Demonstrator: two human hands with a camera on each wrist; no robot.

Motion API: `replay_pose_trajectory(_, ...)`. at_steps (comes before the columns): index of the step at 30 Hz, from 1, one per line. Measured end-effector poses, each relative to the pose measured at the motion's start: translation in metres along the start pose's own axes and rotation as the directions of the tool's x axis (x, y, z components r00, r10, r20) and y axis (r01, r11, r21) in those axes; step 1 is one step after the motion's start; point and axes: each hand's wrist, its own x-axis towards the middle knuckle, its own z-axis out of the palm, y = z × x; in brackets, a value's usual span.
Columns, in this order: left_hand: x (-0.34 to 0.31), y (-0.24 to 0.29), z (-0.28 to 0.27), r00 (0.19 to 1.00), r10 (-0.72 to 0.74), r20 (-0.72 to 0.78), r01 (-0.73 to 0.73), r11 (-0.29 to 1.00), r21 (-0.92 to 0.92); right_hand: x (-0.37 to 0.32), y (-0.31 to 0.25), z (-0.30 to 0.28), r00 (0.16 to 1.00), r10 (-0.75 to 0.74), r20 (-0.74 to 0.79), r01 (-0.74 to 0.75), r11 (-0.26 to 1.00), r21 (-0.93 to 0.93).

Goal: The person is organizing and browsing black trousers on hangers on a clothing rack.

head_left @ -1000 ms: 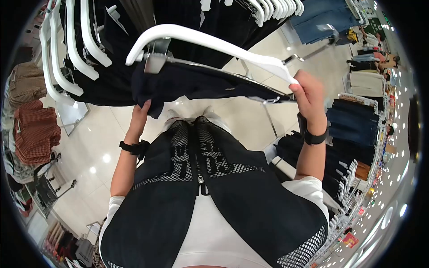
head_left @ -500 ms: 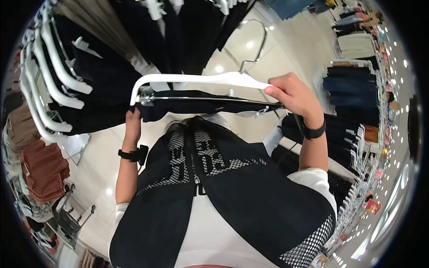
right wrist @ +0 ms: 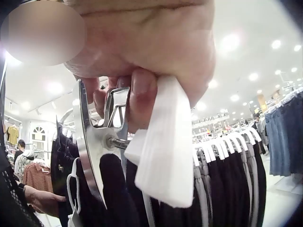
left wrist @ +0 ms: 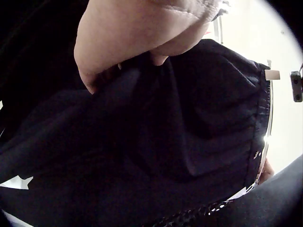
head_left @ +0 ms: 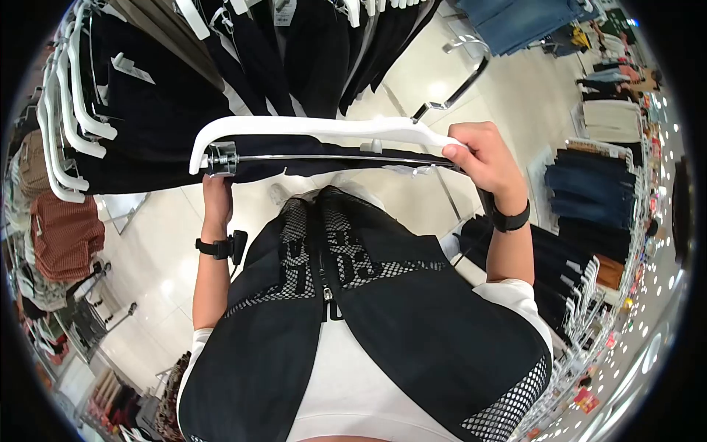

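Note:
A white hanger (head_left: 317, 127) with a metal bar and clips lies crosswise before the body, its hook pointing up and right. From it hangs a dark garment (head_left: 294, 163), broad and creased in the left wrist view (left wrist: 189, 137). My right hand (head_left: 486, 160) grips the hanger's right end; in the right wrist view the fingers of that hand (right wrist: 142, 52) curl around the white end (right wrist: 165, 146) beside a shiny clip (right wrist: 90, 137). Below the left clip (head_left: 221, 159), my left hand (head_left: 216, 202) holds the cloth, with fingertips partly hidden in its folds in the left wrist view (left wrist: 137, 35).
Dark trousers on white hangers (head_left: 81, 96) crowd the left, close to the held hanger's end. More trousers (head_left: 317, 51) hang ahead. Folded jeans (head_left: 515, 22) lie at upper right, racks of dark clothes (head_left: 589, 191) stand right, and checked red-brown garments (head_left: 66, 236) hang left.
The hanger has turned from a slant to nearly level, its left end lower and farther left. My right hand has shifted slightly left; my left hand has moved left and down with the cloth.

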Motion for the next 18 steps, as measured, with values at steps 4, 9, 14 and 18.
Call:
replay_pose_trajectory(4,-0.002,-0.06,-0.025,0.993,-0.044,-0.106,0.031,0.991,-0.127,-0.001,0.025,-0.015,0.974,-0.208,-0.084,0.203,0.977,-0.071)
replay_pose_trajectory(9,-0.04,-0.069,-0.019,0.981,-0.109,-0.164,0.066,0.967,-0.245,0.008,0.049,-0.024,0.754,-0.637,-0.16,0.592,0.764,-0.256)
replay_pose_trajectory(14,-0.069,-0.05,0.002,0.976,-0.132,-0.174,0.071,0.945,-0.32,0.011,0.065,-0.011,0.609,-0.787,-0.103,0.749,0.613,-0.251)
replay_pose_trajectory(18,-0.07,-0.032,0.024,0.978,-0.16,-0.133,0.102,0.926,-0.362,0.014,0.083,-0.017,0.628,-0.755,-0.189,0.713,0.655,-0.251)
